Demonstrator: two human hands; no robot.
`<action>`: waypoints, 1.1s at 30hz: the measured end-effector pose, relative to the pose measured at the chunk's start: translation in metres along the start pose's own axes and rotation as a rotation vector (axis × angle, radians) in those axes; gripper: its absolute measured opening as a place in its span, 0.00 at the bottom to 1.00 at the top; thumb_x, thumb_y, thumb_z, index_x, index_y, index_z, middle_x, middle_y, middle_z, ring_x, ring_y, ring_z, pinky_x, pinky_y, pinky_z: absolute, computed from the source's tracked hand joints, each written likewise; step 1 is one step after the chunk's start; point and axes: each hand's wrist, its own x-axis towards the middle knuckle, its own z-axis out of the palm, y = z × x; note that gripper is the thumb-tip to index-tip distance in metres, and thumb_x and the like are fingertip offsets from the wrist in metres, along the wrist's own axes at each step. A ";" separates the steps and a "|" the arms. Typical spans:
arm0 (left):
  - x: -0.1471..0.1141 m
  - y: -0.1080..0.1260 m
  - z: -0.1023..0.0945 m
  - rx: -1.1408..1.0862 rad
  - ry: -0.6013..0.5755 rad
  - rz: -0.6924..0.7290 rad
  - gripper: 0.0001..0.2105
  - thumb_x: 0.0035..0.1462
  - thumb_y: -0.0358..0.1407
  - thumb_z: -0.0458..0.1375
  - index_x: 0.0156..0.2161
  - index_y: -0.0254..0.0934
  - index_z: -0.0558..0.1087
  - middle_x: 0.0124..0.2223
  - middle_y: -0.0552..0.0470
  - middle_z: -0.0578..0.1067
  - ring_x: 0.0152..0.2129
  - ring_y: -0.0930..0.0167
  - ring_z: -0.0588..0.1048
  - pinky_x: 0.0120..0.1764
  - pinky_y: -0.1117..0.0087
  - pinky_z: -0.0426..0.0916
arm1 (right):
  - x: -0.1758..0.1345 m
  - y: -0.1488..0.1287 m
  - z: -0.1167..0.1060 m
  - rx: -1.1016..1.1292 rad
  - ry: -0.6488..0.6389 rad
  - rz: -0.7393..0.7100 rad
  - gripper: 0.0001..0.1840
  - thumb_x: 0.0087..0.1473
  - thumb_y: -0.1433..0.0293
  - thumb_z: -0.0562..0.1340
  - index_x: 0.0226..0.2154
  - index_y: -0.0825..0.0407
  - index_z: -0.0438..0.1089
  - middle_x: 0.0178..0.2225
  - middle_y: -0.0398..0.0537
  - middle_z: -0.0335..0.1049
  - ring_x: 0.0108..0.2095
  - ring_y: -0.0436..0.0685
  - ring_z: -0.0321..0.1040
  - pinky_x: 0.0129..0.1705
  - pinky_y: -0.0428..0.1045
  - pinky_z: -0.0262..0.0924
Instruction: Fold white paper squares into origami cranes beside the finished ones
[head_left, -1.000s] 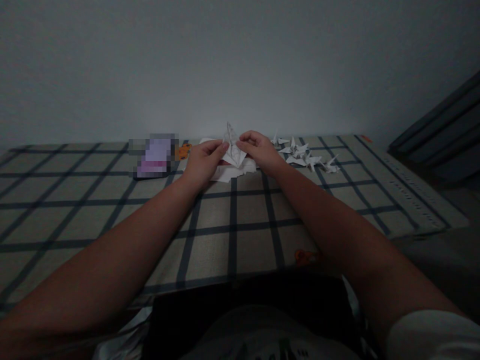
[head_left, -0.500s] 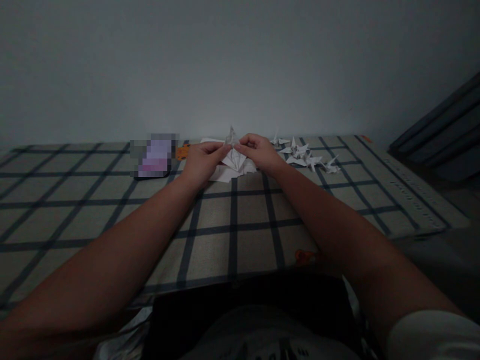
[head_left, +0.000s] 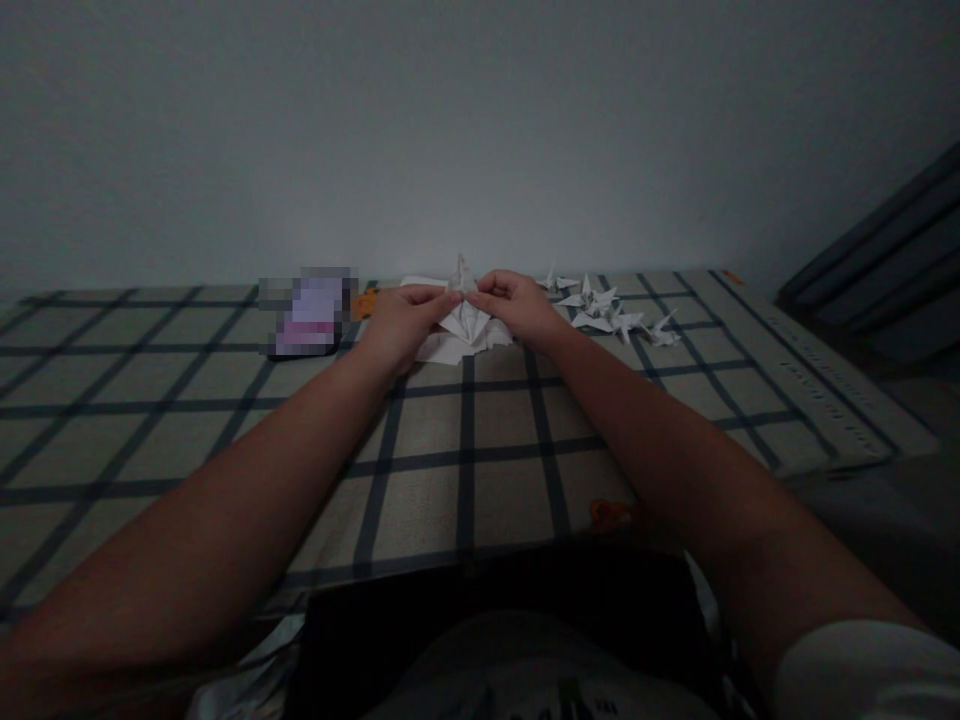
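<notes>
Two hands, left hand [head_left: 401, 318] and right hand [head_left: 516, 300], each grip pinched tight on the folded paper [head_left: 466, 318].

A plain pale wall [head_left: 480, 130] is filling the upper half of the view, lying in dim, even light. Below it, a tabletop [head_left: 150, 400] covered by a beige cloth with a dark blue grid pattern is stretching from left to right. At the far right, a dark slanted panel [head_left: 892, 270] is leaning in shadow beside the tabletop's edge
</notes>
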 end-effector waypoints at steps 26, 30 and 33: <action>-0.008 0.014 0.000 0.197 0.012 0.087 0.10 0.52 0.38 0.68 0.36 0.33 0.78 0.33 0.51 0.79 0.26 0.75 0.74 0.30 0.75 0.71 | 0.005 0.002 -0.003 -0.078 0.001 -0.080 0.10 0.53 0.67 0.65 0.27 0.52 0.63 0.26 0.38 0.61 0.28 0.48 0.57 0.35 0.47 0.58; -0.007 0.013 0.002 0.157 0.038 0.081 0.09 0.50 0.37 0.68 0.34 0.33 0.77 0.31 0.52 0.78 0.25 0.75 0.74 0.29 0.75 0.70 | 0.007 0.005 -0.002 -0.044 0.011 -0.075 0.10 0.52 0.67 0.66 0.29 0.51 0.64 0.27 0.39 0.63 0.30 0.49 0.59 0.36 0.47 0.59; -0.006 0.011 0.003 0.123 0.049 0.074 0.10 0.50 0.37 0.69 0.34 0.34 0.77 0.31 0.52 0.78 0.25 0.75 0.74 0.28 0.75 0.71 | 0.008 0.007 -0.001 -0.043 0.025 -0.080 0.10 0.51 0.65 0.67 0.30 0.52 0.66 0.29 0.41 0.64 0.32 0.50 0.61 0.38 0.48 0.59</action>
